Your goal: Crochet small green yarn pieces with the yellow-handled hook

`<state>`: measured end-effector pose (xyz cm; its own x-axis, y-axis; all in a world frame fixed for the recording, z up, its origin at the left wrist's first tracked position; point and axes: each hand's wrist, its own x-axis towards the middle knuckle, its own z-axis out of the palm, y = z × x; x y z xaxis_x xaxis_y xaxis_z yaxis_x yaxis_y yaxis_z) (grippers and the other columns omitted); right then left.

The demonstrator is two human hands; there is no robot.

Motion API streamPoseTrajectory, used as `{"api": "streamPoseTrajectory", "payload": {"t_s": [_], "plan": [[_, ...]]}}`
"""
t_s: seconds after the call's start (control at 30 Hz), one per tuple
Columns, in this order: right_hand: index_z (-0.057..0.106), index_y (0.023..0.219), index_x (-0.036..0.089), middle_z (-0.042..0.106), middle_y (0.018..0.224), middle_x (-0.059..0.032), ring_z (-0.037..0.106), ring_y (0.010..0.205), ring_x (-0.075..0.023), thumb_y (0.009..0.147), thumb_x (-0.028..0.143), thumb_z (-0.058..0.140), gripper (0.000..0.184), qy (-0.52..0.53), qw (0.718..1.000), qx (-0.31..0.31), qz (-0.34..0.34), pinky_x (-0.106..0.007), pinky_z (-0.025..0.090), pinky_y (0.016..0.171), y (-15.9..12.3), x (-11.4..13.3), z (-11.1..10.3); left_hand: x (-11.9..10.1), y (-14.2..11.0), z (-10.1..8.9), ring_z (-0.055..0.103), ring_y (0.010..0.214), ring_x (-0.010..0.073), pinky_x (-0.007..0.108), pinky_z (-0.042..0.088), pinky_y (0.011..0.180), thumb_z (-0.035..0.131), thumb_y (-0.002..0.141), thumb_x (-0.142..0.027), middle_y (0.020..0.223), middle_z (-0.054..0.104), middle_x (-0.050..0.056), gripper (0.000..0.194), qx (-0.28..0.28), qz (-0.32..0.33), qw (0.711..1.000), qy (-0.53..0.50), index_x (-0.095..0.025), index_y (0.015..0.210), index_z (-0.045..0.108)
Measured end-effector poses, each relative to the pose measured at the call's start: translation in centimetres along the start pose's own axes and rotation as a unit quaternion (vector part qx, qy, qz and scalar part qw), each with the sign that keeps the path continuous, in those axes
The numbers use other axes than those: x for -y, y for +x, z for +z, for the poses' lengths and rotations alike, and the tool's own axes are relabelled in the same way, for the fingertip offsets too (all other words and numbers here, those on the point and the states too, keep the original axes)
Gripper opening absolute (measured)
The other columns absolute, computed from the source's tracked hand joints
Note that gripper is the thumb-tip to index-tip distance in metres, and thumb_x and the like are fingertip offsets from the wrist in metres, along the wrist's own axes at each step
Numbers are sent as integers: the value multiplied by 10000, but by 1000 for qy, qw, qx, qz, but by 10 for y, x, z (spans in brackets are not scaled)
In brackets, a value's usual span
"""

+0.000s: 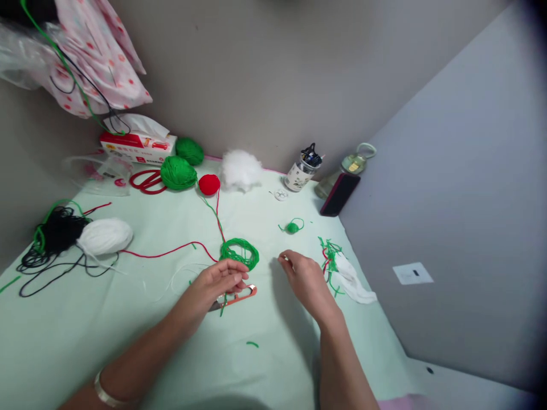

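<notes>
My left hand (221, 280) hovers low over the table with its thumb and fingers drawn together; what they hold, if anything, is too small to make out. Partly under it lie orange-handled scissors or snips (244, 295), with a short green yarn strand (223, 308) hanging beside them. Just beyond those fingers is a loose coil of green yarn (240, 251). To the right, my right hand (304, 278) is closed in a pinch, and I cannot tell what is between the fingertips. Beyond it sits a small green crocheted ball (293, 228) with a yarn tail.
Red yarn (209, 184), green yarn balls (178, 173), red-handled scissors (147, 181) and white stuffing (241, 169) stand at the back. White yarn (106, 236) and tangled black yarn (62, 230) lie left. Green scraps (331, 253), a pen jar (299, 173) and a phone (340, 195) are right.
</notes>
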<state>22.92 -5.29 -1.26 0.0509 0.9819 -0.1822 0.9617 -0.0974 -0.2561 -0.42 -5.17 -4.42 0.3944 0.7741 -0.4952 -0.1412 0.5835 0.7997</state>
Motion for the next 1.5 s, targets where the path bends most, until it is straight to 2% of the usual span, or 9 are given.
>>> {"api": "streamPoseTrajectory", "payload": {"t_s": [0.23,0.33,0.47,0.67,0.83,0.97,1.07,1.27,1.5], "plan": [[658,848,225,760,859,-63,680,769,-213,1016,224,511,223,-40,998,26,-32,-300,310,652,7,9,-2,-4,0,-8,641,844,170,302,503,874,796,851,-366,886,710,30,198,-52,76,993,-75,-191,934,759],[660,1012,225,769,937,-73,694,817,-232,1008,236,542,119,-57,998,13,-16,-303,314,663,16,6,-3,-3,2,-12,633,848,158,294,502,877,777,872,-363,894,697,21,185,-59,83,991,-88,-193,941,753],[546,1326,179,758,1116,-148,712,879,-268,1034,288,519,313,-79,996,-20,20,-317,325,673,37,2,0,-3,3,-13,627,832,152,290,502,854,771,883,-335,877,690,20,167,-62,86,989,-100,-182,942,747],[638,1230,207,776,1067,-139,722,939,-283,988,256,571,255,-74,996,-38,38,-332,375,739,73,-9,0,-5,2,-15,628,822,152,290,505,845,791,860,-323,875,699,24,169,-72,96,986,-115,-173,929,750],[396,1524,116,700,1265,-233,689,1031,-315,1016,261,481,535,-34,990,-115,72,-367,414,802,85,-19,-15,-5,4,-17,635,815,149,281,513,827,814,826,-320,870,699,24,185,-91,102,983,-122,-173,911,742],[682,1207,185,769,1052,-114,691,896,-244,1007,286,530,271,34,997,-75,-1,-328,436,800,71,-6,-12,-4,7,-18,642,803,157,290,524,813,815,805,-337,870,701,33,211,-110,107,982,-111,-172,906,729],[730,926,223,765,870,-24,666,758,-166,1001,326,579,198,92,993,-5,-79,-263,438,722,51,17,0,-5,8,-18,647,792,173,315,528,811,790,804,-362,870,701,47,235,-127,114,982,-79,-171,917,713],[703,911,219,719,850,-30,601,720,-167,1007,309,591,173,121,985,24,-125,-278,380,675,26,52,21,-8,7,-20,540,712,188,310,429,719,749,812,-350,750,625,4,131,-162,164,968,96,-226,830,713],[636,834,219,625,860,-20,570,761,-169,1009,224,529,205,215,961,46,-167,-288,384,703,16,54,25,-2,13,-22,516,778,223,317,380,767,782,688,-191,753,569,-2,122,-157,214,933,243,-275,658,699]]}}
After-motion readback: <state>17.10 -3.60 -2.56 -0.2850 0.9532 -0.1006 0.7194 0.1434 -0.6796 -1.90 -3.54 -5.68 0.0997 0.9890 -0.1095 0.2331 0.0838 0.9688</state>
